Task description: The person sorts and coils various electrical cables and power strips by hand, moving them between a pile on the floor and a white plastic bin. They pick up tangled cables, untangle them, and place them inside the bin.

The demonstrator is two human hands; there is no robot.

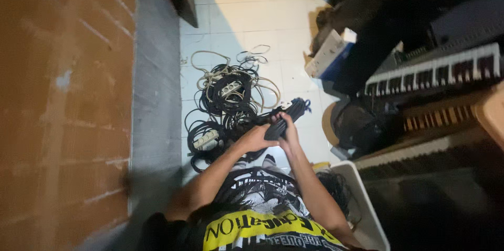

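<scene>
View from above, looking down a person's chest in a black, white and yellow printed shirt [262, 214]. Both bare forearms reach forward over a pale tiled floor [247, 15]. The left hand [257, 136] and right hand [287, 131] meet, each with fingers curled tight around a bundle of black cable [289, 117] held up in the air between them. Just right of the right arm stands a white bin [367, 198] with more dark cable inside. Beyond the hands, a tangled pile [226, 104] of black and cream cables lies on the floor, with two pale power strips [206, 139] among the loops. To the right, well apart, sit keyboards [436, 70] with white and black keys. A brown wall [63, 99] fills the left side.
</scene>
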